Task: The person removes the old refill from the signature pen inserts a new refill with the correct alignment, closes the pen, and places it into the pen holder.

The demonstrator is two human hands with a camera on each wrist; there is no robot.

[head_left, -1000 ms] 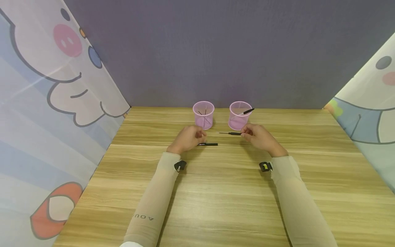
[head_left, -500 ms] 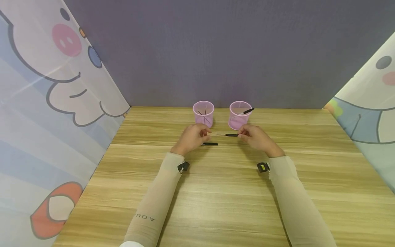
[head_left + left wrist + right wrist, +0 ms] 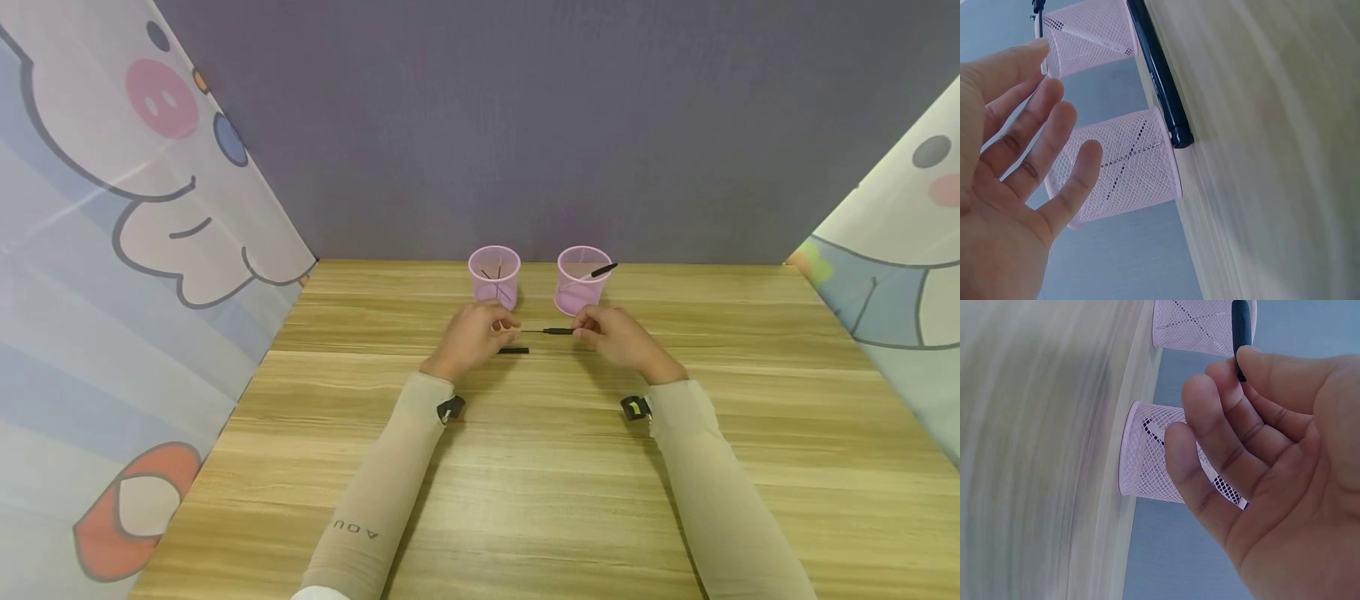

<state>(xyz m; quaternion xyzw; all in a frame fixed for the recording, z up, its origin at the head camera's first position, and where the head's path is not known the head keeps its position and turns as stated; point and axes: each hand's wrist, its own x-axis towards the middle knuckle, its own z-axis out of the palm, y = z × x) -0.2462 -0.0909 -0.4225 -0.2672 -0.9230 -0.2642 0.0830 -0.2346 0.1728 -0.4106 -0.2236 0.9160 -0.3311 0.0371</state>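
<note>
My right hand [image 3: 617, 335] pinches a short black pen piece [image 3: 558, 332] between thumb and fingertips, level above the table. A thin pen refill [image 3: 532, 332] sticks out of its left end. The fingertips of my left hand [image 3: 471, 335] meet at the refill's far end and pinch it; the contact is partly hidden in the head view. In the left wrist view, the refill's pale tip [image 3: 1044, 66] lies at the thumb and forefinger. On the table below the left hand is a black pen barrel [image 3: 1161, 78], partly covered by that hand in the head view.
Two pink mesh pen cups stand by the grey back wall [image 3: 525, 125]. Thin dark rods cross in the left cup [image 3: 495, 261]; a white stick with a black end [image 3: 603, 270] leans in the right cup [image 3: 567, 305]. Printed curtains [image 3: 97, 317] flank the wooden table [image 3: 540, 500].
My left hand has moved right and now pinches the refill's end. My right hand has shifted left and slightly nearer with the black pen piece. The cups have not moved.
</note>
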